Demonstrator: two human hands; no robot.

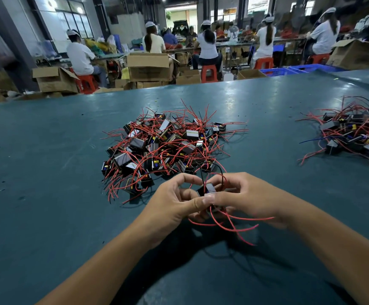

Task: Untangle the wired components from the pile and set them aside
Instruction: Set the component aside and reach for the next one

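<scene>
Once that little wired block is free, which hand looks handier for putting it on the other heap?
Probably the right hand. Both hands grip the wired component, but the sorted heap lies on the right side of the table, while the left hand sits nearer the tangled pile.

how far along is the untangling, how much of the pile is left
Done: a smaller heap of wired components lies apart at the table's right edge, seemingly those already set aside. In hand: the left hand and right hand both hold one black component, its red wires trailing below. Left: the big tangled pile at centre, so most of the job appears to remain.
</scene>
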